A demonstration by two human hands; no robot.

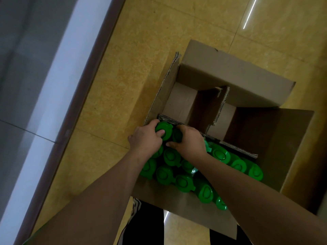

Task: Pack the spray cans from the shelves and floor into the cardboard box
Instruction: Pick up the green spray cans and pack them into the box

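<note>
Bottom edge of frame: dark trousers (145, 225) with a patterned hem, standing right against the near flap (185, 209) of the cardboard box (292, 138). My two bare forearms come in from the lower corners and meet over the box.

Near compartment, lower centre: packed spray cans (182, 183), upright, green caps touching one another in rows. A further row runs off to the right along the divider.

Left hand (145, 139): fingers and thumb curled round the green cap of the corner can (162, 129), thumb lying across the top. That can sits in the near compartment's upper-left corner, against the box's left wall and the divider. Its cap stands higher than its neighbours.

Right hand (190, 143): just beside the left, fingers curled over the cap of the next can (177, 134), thumb pressed on its near side. The can body is hidden, and I cannot tell how deep it sits.

Beyond the hands: a corrugated long divider (230, 145) crosses the box from left to right. Behind it a cross divider (221, 106) splits the far half into two compartments, showing only cardboard walls and bottom.

The far flap (230, 68) stands open, upper centre.

Around the box: yellow tiled floor (141, 50), with a bright light streak (249, 14) at upper right. A dark skirting strip (85, 96) runs diagonally up the left side, with a pale wall past it.
</note>
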